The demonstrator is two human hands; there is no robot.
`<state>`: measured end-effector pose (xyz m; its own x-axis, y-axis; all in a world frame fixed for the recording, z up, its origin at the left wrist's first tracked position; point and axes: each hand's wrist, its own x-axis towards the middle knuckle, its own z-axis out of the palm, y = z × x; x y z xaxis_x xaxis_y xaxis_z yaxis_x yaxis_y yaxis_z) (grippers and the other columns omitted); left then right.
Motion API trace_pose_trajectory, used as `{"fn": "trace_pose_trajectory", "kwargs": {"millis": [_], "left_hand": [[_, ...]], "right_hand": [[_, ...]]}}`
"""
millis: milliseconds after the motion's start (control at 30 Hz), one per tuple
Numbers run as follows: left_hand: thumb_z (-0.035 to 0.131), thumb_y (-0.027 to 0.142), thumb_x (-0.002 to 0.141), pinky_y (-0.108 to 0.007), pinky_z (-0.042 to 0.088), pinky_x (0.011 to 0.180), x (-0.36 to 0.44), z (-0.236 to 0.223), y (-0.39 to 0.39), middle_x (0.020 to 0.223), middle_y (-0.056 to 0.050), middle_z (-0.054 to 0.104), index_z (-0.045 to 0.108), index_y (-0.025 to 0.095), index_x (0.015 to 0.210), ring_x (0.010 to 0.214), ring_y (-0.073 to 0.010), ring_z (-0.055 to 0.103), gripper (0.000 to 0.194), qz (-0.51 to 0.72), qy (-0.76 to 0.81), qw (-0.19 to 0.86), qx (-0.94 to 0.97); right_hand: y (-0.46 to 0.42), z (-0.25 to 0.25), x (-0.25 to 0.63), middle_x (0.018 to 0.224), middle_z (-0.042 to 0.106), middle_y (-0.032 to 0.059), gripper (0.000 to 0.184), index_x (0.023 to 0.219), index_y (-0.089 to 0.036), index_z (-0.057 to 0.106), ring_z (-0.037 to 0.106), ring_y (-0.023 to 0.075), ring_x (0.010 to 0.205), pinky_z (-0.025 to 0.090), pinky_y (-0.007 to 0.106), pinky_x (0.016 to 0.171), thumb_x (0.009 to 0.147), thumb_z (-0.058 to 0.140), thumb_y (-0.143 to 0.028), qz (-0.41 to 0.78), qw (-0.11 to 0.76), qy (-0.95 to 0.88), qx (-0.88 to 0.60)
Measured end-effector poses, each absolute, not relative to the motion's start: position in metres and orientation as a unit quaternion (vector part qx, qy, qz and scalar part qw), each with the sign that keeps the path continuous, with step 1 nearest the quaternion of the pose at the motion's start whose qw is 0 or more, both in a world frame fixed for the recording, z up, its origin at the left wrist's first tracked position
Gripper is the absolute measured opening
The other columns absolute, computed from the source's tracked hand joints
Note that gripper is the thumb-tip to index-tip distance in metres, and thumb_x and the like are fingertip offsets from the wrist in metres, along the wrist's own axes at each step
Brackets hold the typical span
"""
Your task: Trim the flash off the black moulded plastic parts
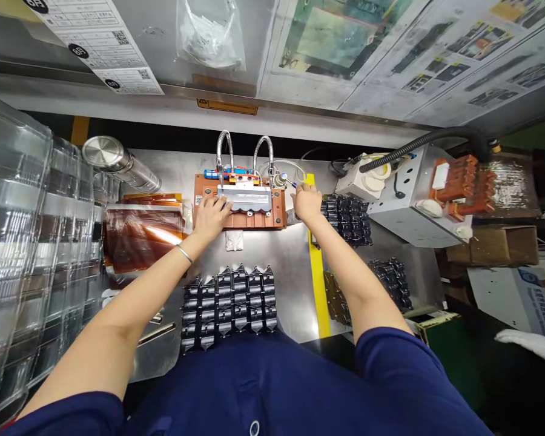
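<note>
A brown jig plate (281,221) lies in the middle of the steel bench, with a grey clamp bar (245,198) across it. Under the bar's front edge shows a dark, scalloped part (251,212), mostly covered. My left hand (211,217) rests on the jig's left side, fingers stretched out, fingertips at the bar's left end. To the right of the jig, my right hand (307,201) is closed around the end of a small lever (292,183). That lever sticks out from a metal valve fitting (280,179) at the jig's back right corner.
Rows of black moulded parts (229,303) lie in front, and more black parts (347,218) sit right of the yellow tape (318,284). Left are amber film sheets (145,233), a steel flask (118,160) and stacked clear trays (18,242). A grey machine (418,206) stands right.
</note>
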<state>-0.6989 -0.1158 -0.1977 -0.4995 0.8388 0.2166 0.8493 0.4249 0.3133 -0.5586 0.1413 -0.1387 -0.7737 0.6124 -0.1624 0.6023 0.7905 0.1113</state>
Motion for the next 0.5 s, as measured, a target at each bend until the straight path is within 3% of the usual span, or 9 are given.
{"fn": "trace_pose_trajectory", "kwargs": {"millis": [167, 367, 500], "left_hand": [[0.053, 0.023, 0.093, -0.055, 0.039, 0.102, -0.695, -0.199, -0.116, 0.122, -0.015, 0.068, 0.07, 0.02, 0.113, 0.114, -0.0315, 0.059, 0.026, -0.195, -0.85, 0.003, -0.489], [0.054, 0.031, 0.092, -0.053, 0.036, 0.106, -0.7, -0.19, -0.118, 0.122, -0.013, 0.068, 0.072, 0.021, 0.108, 0.116, -0.0316, 0.057, 0.026, -0.234, -0.848, -0.055, -0.473], [0.056, 0.039, 0.089, -0.05, 0.036, 0.108, -0.707, -0.183, -0.114, 0.133, -0.016, 0.06, 0.063, 0.016, 0.123, 0.125, -0.0328, 0.052, 0.041, -0.277, -0.9, -0.097, -0.321]], "right_hand": [[0.171, -0.137, -0.58, 0.109, 0.067, 0.0215, 0.034, 0.106, -0.007, 0.07, 0.057, 0.0309, 0.106, 0.042, 0.038, 0.083, 0.092, 0.039, -0.006, 0.053, 0.158, 0.936, 0.311], [0.188, -0.132, -0.586, 0.114, 0.064, 0.0221, 0.038, 0.108, -0.008, 0.07, 0.055, 0.0328, 0.11, 0.043, 0.042, 0.087, 0.092, 0.035, -0.007, 0.031, 0.127, 0.941, 0.312], [0.154, -0.138, -0.579, 0.12, 0.063, 0.0205, 0.037, 0.122, -0.011, 0.063, 0.058, 0.0319, 0.111, 0.047, 0.042, 0.088, 0.096, 0.038, -0.019, -0.082, 0.05, 0.924, 0.371]]}}
